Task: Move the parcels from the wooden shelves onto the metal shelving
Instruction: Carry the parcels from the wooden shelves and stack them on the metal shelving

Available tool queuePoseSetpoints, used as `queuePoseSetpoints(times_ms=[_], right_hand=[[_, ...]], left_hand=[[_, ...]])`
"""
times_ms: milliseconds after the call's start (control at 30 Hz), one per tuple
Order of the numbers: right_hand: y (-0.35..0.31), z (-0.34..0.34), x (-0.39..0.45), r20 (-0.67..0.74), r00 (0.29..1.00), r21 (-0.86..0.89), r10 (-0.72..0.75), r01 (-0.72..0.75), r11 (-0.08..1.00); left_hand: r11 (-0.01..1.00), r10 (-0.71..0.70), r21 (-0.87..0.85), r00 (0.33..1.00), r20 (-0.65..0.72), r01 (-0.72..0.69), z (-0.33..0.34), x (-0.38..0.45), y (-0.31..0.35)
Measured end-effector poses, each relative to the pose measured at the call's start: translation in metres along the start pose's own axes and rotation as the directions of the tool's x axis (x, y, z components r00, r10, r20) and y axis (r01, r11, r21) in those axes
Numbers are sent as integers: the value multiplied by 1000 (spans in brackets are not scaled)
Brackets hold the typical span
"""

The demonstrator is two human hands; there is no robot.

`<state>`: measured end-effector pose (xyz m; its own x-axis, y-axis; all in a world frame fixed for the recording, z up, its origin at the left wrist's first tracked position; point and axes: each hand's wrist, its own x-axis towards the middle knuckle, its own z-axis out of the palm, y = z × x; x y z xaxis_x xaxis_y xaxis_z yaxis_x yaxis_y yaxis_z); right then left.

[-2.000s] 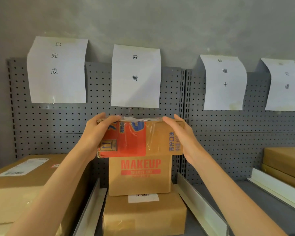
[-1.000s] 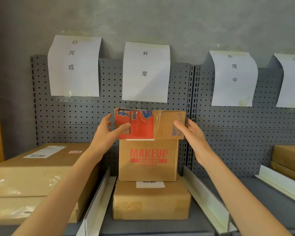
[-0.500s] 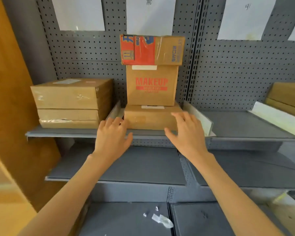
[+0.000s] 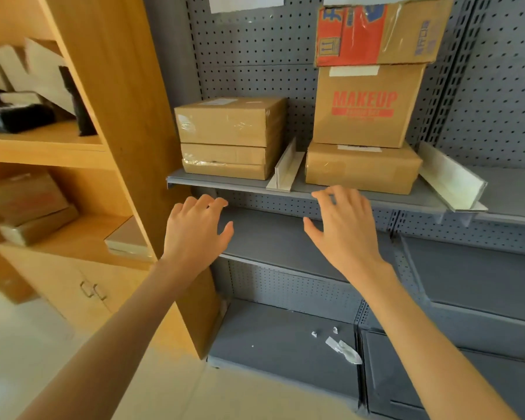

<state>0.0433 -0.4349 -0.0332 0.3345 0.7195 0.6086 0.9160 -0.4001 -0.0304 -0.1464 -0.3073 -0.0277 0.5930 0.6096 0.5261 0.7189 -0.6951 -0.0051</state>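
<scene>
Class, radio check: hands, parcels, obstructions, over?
Left hand and right hand open, empty. Red-printed parcel tops MAKEUP box. Parcels remain on wooden shelves. No obstruction.

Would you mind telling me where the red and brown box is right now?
In the head view, the red and brown box sits at upper right on the metal shelving, atop the MAKEUP box, against the pegboard.
</scene>
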Motion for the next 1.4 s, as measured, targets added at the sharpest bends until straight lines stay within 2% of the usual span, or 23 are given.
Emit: queuePoseSetpoints(times_ms=[233,500,700,867,1000,1200,1400], right_hand=[[-125,30,21,41,986,163,-160,151,975],[-337,59,42,22,930,321,-366,340,884],[-489,82,37,41,889,398,-457,405,824],[-570,106,33,124,861,424,-494,404,811],[-606,132,46,171,864,393,-473,381,837],[-631,185,77,228,901,289,-368,299,910],[-670,229,122,294,925,259,-239,164,952]], left_hand=[[972,-222,76,975,4,221,-27,-49,-109],[893,-410,181,911,-49,412,-69,-123,-286],[833,-519,222,855,-4,507,-84,-180,-422],[824,-543,212,839,33,525,-76,-204,-504],[845,-523,188,848,88,501,-55,-194,-550],[915,-394,166,904,164,368,-12,-151,-608],[956,-276,154,939,205,248,8,-102,-666]])
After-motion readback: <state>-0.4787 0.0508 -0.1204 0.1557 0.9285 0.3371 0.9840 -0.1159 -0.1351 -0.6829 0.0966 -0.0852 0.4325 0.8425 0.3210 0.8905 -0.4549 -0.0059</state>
